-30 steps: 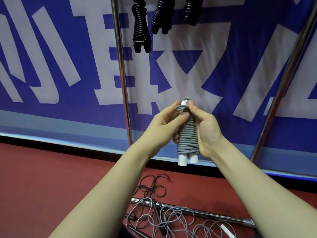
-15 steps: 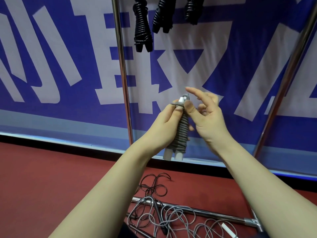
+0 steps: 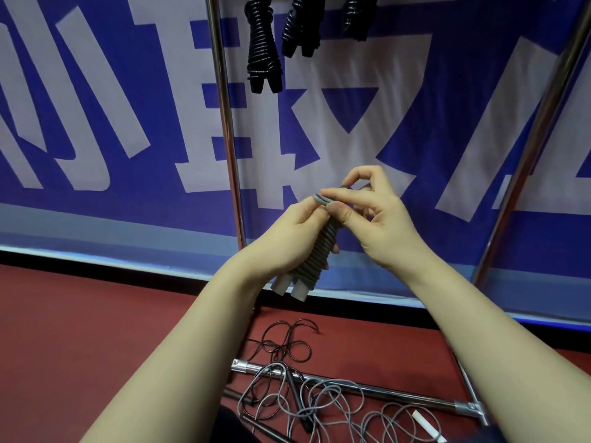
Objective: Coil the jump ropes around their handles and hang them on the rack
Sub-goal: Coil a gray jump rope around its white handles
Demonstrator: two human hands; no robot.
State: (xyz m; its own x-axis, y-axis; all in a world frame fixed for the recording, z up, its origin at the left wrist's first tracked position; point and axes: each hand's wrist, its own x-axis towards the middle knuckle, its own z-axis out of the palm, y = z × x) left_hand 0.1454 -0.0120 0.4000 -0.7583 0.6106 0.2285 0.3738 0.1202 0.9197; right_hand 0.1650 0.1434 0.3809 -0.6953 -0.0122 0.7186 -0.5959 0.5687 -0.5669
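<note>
Two hands on one grey jump rope (image 3: 315, 257), held in mid-air in front of the blue banner (image 3: 96, 123), above the red floor (image 3: 96, 330). Left hand (image 3: 297, 238) grips the coiled bundle round its middle, fingers (image 3: 307, 215) curled tight. Right hand (image 3: 377, 219) pinches the end loop (image 3: 323, 199) at the top of the bundle between thumb and index, other fingers loosely bent.

Half a second ago the right hand was spread with the index pointing out and no pinch; now it has closed on the loop. Bundle tilts more than before, with the white handle ends (image 3: 289, 287) pointing down-left; a second ago it stood upright with both hands wrapped round it.

Black coiled ropes (image 3: 262, 49) hang above by the rack pole (image 3: 227, 139), unchanged. Loose ropes (image 3: 319, 398) lie tangled on the floor over the rack base bar (image 3: 383, 394)
</note>
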